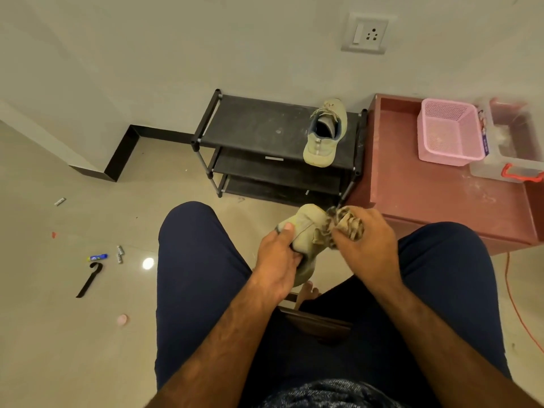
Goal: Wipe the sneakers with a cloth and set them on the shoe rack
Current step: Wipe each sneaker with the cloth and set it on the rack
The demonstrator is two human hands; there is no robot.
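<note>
While the left hand grips one sneaker between the person's knees, thumb laid over its side and fingers curled underneath, the right hand bunches a striped cloth in its curled fingers and presses it against the far end of that shoe. Both hands hold the shoe up off the floor, near the front of the black shoe rack. A second sneaker sits on the rack's top shelf at its right end, toe pointing toward the person and reaching the front edge. Just beside the rack on the right stands a reddish low table carrying a pink basket and, touching it, a clear box with a red handle. Well apart on the left, batteries, a blue tube and a black strap lie scattered on the tiles.
</note>
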